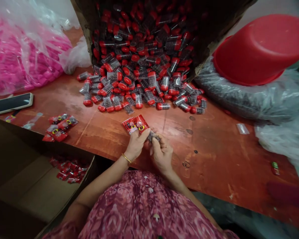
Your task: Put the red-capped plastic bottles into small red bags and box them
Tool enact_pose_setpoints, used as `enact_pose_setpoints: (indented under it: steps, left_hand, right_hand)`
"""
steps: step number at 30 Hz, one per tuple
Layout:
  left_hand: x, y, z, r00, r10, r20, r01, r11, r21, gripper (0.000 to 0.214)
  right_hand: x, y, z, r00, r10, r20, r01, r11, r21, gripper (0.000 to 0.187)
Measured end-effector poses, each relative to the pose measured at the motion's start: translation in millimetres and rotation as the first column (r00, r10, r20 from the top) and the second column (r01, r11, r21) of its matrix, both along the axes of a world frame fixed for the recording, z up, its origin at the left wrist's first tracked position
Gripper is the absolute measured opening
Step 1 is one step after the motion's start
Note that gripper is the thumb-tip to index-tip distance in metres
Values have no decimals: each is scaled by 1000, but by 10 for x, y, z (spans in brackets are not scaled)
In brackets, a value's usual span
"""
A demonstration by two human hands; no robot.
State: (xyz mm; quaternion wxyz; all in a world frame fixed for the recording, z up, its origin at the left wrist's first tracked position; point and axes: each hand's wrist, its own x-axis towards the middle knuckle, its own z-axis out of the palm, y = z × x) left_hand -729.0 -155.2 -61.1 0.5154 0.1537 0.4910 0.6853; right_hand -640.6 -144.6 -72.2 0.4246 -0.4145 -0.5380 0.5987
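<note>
My left hand (136, 143) is closed on a small stack of red printed packets (135, 125) at the near edge of the reddish table (214, 146). My right hand (161, 153) sits right beside it, fingers pinched round a small clear container of dark pieces (153, 136). Both hands touch at the fingertips. Farther back lies a heap of clear vials with red caps (142, 89), spilling out of a tipped cardboard box (149, 30).
A few red packets (59, 127) lie on the table at left, more inside an open cardboard box (69, 170) below the edge. A phone (11, 103), a pink-filled plastic bag (20, 56), a red basin (261, 49) on a bag of dark pieces (251, 96).
</note>
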Motion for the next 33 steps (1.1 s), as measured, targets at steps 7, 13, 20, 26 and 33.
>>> enact_pose_setpoints:
  steps: [7,13,20,26,33]
  left_hand:
    - [62,-30,50,998,30,64,-30,1000,3,41]
    - [-109,-34,122,979,85,186,-75,995,-62,43]
    - [-206,-46,89,972,153,178,-151,988,-24,39]
    - [-1046,-276,-24,712,676,190,-694,718,44,38]
    - [-957,-279,-98,781,551,-295,-575,818,7,49]
  right_hand:
    - [8,83,-27,996,77,35,-78,997,25,27]
    - [59,161,34,947,319,-24,-320,947,-24,28]
    - [-76,529,-19,927,266,263,-329,915,235,25]
    - [-135,1647,-145,641,-274,717,-396,681,615,38]
    - [-8,1450,-356,488,-224,844,-566,655,501,37]
